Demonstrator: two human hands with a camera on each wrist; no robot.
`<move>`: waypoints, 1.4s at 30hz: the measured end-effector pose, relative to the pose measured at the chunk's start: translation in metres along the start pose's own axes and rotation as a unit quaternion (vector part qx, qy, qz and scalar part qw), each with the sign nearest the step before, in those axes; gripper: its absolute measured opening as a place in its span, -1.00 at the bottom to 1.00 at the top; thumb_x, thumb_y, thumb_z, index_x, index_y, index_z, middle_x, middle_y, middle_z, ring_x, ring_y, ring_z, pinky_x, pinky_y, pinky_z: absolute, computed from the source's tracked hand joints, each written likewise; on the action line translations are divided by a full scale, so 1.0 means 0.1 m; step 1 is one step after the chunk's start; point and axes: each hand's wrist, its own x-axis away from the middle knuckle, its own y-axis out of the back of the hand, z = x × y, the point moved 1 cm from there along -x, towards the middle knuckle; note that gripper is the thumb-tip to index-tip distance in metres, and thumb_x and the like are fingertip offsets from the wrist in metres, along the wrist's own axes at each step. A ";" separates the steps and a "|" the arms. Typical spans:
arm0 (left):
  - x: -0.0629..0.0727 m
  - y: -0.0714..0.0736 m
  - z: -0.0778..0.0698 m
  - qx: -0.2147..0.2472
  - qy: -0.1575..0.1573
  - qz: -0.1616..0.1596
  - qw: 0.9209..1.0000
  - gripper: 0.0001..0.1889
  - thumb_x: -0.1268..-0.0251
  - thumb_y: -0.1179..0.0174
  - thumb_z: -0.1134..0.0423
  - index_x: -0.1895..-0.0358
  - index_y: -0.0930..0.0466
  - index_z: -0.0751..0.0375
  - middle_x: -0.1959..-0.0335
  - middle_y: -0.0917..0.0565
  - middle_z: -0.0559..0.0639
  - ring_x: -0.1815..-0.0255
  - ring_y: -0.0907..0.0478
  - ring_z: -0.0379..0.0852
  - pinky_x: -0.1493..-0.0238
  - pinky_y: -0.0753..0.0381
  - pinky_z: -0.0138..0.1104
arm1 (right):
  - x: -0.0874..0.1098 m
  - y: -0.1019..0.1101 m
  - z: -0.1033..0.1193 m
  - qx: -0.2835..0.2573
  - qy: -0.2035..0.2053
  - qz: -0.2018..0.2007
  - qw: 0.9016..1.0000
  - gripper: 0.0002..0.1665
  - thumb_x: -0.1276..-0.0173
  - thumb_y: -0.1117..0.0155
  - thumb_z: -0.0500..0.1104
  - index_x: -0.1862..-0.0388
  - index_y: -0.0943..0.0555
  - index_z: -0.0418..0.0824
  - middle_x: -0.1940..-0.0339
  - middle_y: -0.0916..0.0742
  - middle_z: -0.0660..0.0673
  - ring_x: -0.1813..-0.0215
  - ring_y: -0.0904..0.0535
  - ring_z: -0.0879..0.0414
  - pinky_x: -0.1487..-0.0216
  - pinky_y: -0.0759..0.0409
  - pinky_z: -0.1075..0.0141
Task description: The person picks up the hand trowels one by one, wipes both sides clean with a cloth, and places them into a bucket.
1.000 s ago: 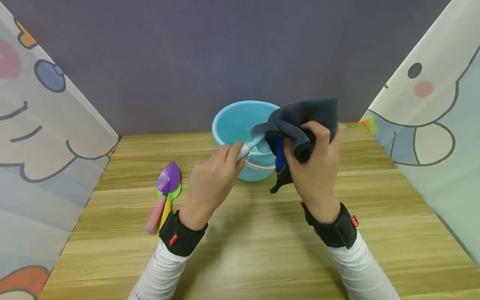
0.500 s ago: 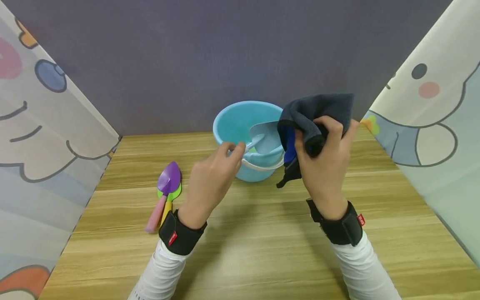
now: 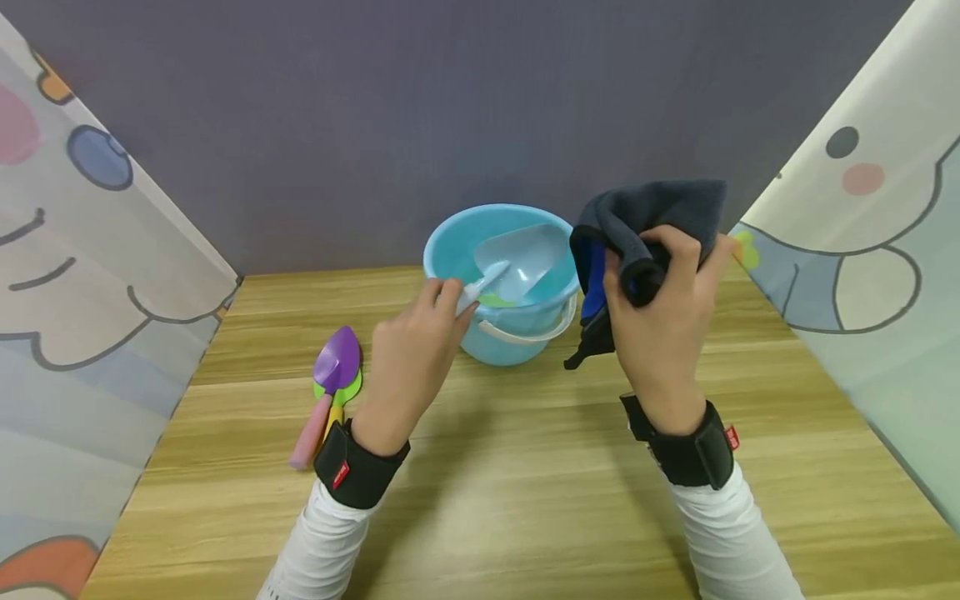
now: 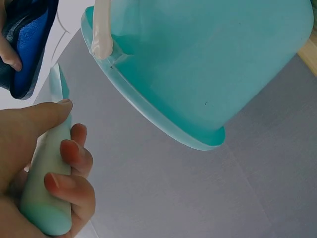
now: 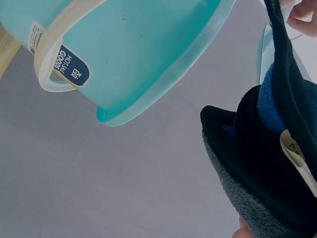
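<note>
My left hand point(image 3: 412, 358) grips the pale handle of a light blue toy shovel point(image 3: 525, 254), fingers curled round it in the left wrist view. The broad blade overlaps the mouth of a light blue bucket point(image 3: 498, 346) in the head view. To the right, my right hand point(image 3: 667, 325) clutches a bunched towel point(image 3: 675, 204), dark grey on one side and bright blue point(image 4: 34, 44) on the other. The right wrist view shows the towel's folds point(image 5: 247, 183) and a small pale tag point(image 5: 297, 153). Towel and blade are apart.
The bucket stands at the table's back edge, its white handle point(image 3: 525, 337) hanging in front; something green point(image 3: 497, 300) shows inside. On the left lie a purple trowel point(image 3: 337, 358) with a pink handle and a green one point(image 3: 352, 387) with a yellow handle, partly underneath.
The towel has moved right, away from the shovel, uncovering the blade. The left hand has shifted slightly left with the shovel, whose blade has turned to show more of its face.
</note>
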 end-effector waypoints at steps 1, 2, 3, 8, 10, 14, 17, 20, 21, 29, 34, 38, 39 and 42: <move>0.00 0.00 0.01 0.006 0.008 0.002 1.000 -0.71 -0.42 -0.29 0.09 0.12 -0.48 0.24 0.41 -0.59 0.05 0.73 -0.38 -0.14 0.78 -0.23 -0.35 | 0.00 0.00 0.00 0.000 0.000 0.003 1.000 -0.58 -0.42 -0.31 -0.03 -0.11 -0.42 -0.17 -0.12 -0.41 -0.45 -0.06 -0.50 -0.18 0.07 -0.47 -0.04; 0.00 0.01 0.02 0.012 0.016 0.003 1.000 -0.71 -0.42 -0.29 0.10 0.12 -0.47 0.24 0.42 -0.58 0.06 0.73 -0.36 -0.13 0.78 -0.21 -0.35 | 0.00 -0.01 0.00 0.001 0.001 0.006 1.000 -0.57 -0.43 -0.31 -0.03 -0.12 -0.42 -0.17 -0.12 -0.41 -0.46 -0.06 -0.50 -0.19 0.06 -0.48 -0.04; 0.00 0.02 0.03 0.017 0.026 0.005 1.000 -0.72 -0.42 -0.29 0.11 0.13 -0.47 0.24 0.43 -0.58 0.06 0.74 -0.34 -0.12 0.78 -0.20 -0.34 | 0.00 -0.01 0.00 0.001 0.002 0.009 1.000 -0.58 -0.43 -0.31 -0.03 -0.12 -0.42 -0.17 -0.12 -0.41 -0.47 -0.06 -0.51 -0.19 0.06 -0.49 -0.04; -0.13 0.03 0.09 0.045 0.066 0.032 0.996 -0.73 -0.41 -0.31 0.15 0.21 -0.42 0.24 0.52 -0.48 0.07 0.75 -0.21 -0.11 0.72 -0.07 -0.35 | -0.01 -0.04 -0.01 -0.003 0.002 0.020 1.000 -0.56 -0.44 -0.30 0.00 -0.13 -0.41 -0.18 -0.13 -0.40 -0.48 -0.08 -0.53 -0.21 0.03 -0.54 -0.06; -0.23 0.00 0.11 0.038 0.060 0.047 0.996 -0.72 -0.40 -0.31 0.16 0.26 -0.40 0.23 0.57 -0.39 0.03 0.72 -0.18 -0.12 0.70 -0.02 -0.35 | -0.01 -0.04 -0.02 -0.003 -0.004 0.019 1.000 -0.55 -0.44 -0.30 0.01 -0.13 -0.40 -0.18 -0.14 -0.39 -0.48 -0.08 -0.54 -0.21 0.04 -0.54 -0.07; -0.44 -0.14 0.14 0.013 0.030 0.079 0.996 -0.68 -0.38 -0.33 0.17 0.37 -0.38 0.22 0.63 -0.18 -0.05 0.65 -0.11 -0.15 0.64 0.03 -0.35 | 0.00 -0.05 -0.03 0.000 -0.012 0.017 1.000 -0.53 -0.44 -0.29 0.03 -0.13 -0.40 -0.19 -0.14 -0.39 -0.48 -0.08 -0.53 -0.22 0.04 -0.54 -0.08; -0.58 -0.28 0.17 0.002 0.018 0.120 0.993 -0.61 -0.36 -0.35 0.16 0.49 -0.33 0.18 0.63 -0.09 -0.09 0.61 -0.07 -0.14 0.61 0.03 -0.34 | 0.01 -0.07 -0.03 0.002 -0.012 0.020 1.000 -0.53 -0.44 -0.29 0.03 -0.13 -0.41 -0.20 -0.14 -0.39 -0.48 -0.10 -0.52 -0.21 0.00 -0.54 -0.07; -0.72 -0.40 0.18 -0.018 0.008 0.176 0.984 -0.49 -0.33 -0.38 0.15 0.60 -0.20 0.10 0.60 -0.03 -0.12 0.56 -0.05 -0.14 0.58 0.01 -0.33 | 0.01 -0.09 -0.02 -0.001 -0.011 0.024 1.000 -0.53 -0.43 -0.30 0.03 -0.13 -0.42 -0.20 -0.13 -0.39 -0.47 -0.11 -0.52 -0.20 -0.03 -0.54 -0.06; -0.76 -0.43 0.17 -0.025 0.004 0.195 0.980 -0.46 -0.31 -0.38 0.17 0.63 -0.15 0.08 0.60 -0.03 -0.12 0.56 -0.04 -0.15 0.58 0.00 -0.33 | 0.01 -0.10 -0.01 -0.002 -0.012 0.025 1.000 -0.53 -0.43 -0.30 0.03 -0.13 -0.42 -0.20 -0.13 -0.39 -0.46 -0.11 -0.52 -0.20 -0.04 -0.54 -0.05; -1.03 -0.66 0.05 -0.037 -0.016 0.375 0.926 -0.62 -0.29 -0.17 0.42 0.61 -0.23 0.06 0.59 -0.21 -0.11 0.48 -0.24 -0.16 0.46 -0.34 -0.28 | 0.02 -0.14 0.01 -0.001 -0.007 0.029 1.000 -0.53 -0.43 -0.30 0.04 -0.12 -0.43 -0.19 -0.12 -0.40 -0.46 -0.06 -0.53 -0.21 -0.01 -0.54 -0.05; -1.06 -0.72 0.05 -0.026 -0.013 0.466 0.884 -0.82 -0.41 -0.08 0.40 0.41 -0.43 0.11 0.50 -0.36 -0.07 0.36 -0.36 -0.13 0.09 -0.55 -0.16 | 0.06 -0.18 0.05 -0.010 0.008 0.031 0.999 -0.54 -0.43 -0.31 0.02 -0.12 -0.42 -0.18 -0.08 -0.40 -0.47 -0.02 -0.52 -0.21 0.05 -0.54 -0.04; -1.02 -0.70 0.08 -0.010 -0.011 0.492 0.870 -0.79 -0.47 -0.05 0.36 0.42 -0.39 0.12 0.50 -0.34 -0.06 0.35 -0.36 -0.11 0.07 -0.49 -0.16 | 0.08 -0.22 0.07 -0.017 0.017 0.040 0.999 -0.55 -0.43 -0.32 0.00 -0.12 -0.42 -0.19 -0.08 -0.40 -0.47 -0.02 -0.53 -0.22 0.07 -0.55 -0.03; -1.01 -0.69 0.09 -0.007 -0.008 0.495 0.869 -0.76 -0.47 -0.06 0.34 0.45 -0.37 0.12 0.51 -0.32 -0.06 0.36 -0.35 -0.11 0.09 -0.46 -0.17 | 0.08 -0.23 0.07 -0.017 0.018 0.042 0.999 -0.55 -0.43 -0.32 -0.01 -0.12 -0.42 -0.18 -0.09 -0.41 -0.47 -0.01 -0.53 -0.22 0.09 -0.56 -0.03; -0.98 -0.67 0.11 -0.004 0.004 0.502 0.865 -0.67 -0.51 -0.08 0.21 0.52 -0.31 0.08 0.54 -0.30 -0.08 0.38 -0.36 -0.11 0.14 -0.40 -0.19 | 0.09 -0.25 0.08 -0.017 0.021 0.048 0.998 -0.56 -0.43 -0.33 -0.03 -0.12 -0.41 -0.18 -0.09 -0.41 -0.47 0.00 -0.55 -0.23 0.12 -0.58 -0.05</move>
